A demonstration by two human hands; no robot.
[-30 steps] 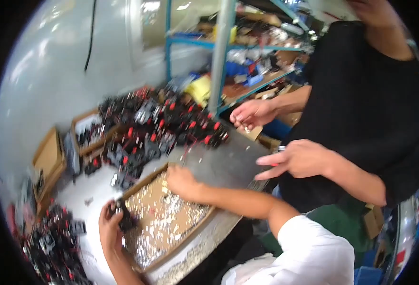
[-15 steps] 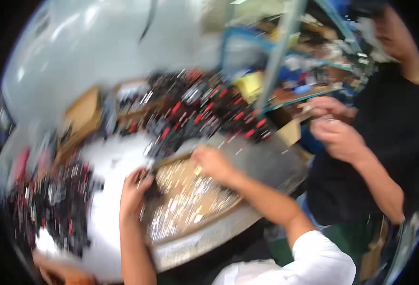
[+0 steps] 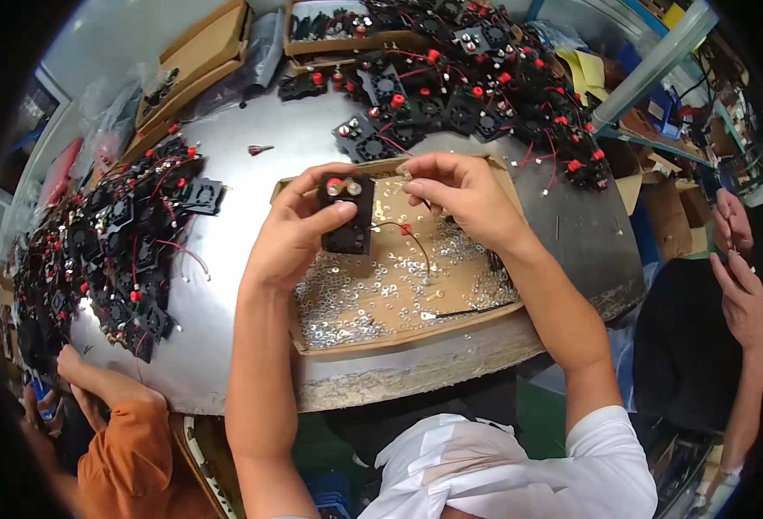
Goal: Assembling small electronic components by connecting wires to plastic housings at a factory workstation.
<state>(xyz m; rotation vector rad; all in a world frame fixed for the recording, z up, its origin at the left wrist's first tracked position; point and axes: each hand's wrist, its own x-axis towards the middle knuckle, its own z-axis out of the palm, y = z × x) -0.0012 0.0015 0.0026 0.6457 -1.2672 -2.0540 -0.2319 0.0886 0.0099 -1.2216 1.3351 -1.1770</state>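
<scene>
My left hand grips a black fan unit, thumb across its front. Two round terminals, one red and one metallic, stand out at its upper end, and a thin dark wire with a red part trails from its side. Just to the right, my right hand pinches a small shiny metal piece between thumb and forefinger, too small to name surely. Both hands are over a shallow cardboard tray strewn with small metal nuts and washers.
Heaped fan units with red terminals lie at the left and back right. A small dark tool bit rests on the metal table. A co-worker's hands are at the right; another person's orange sleeve is at lower left.
My view has swung rightward-down and steadied. My hands, formerly apart over the tray, are now close together; the left has raised the fan unit, and the right has come up beside it.
</scene>
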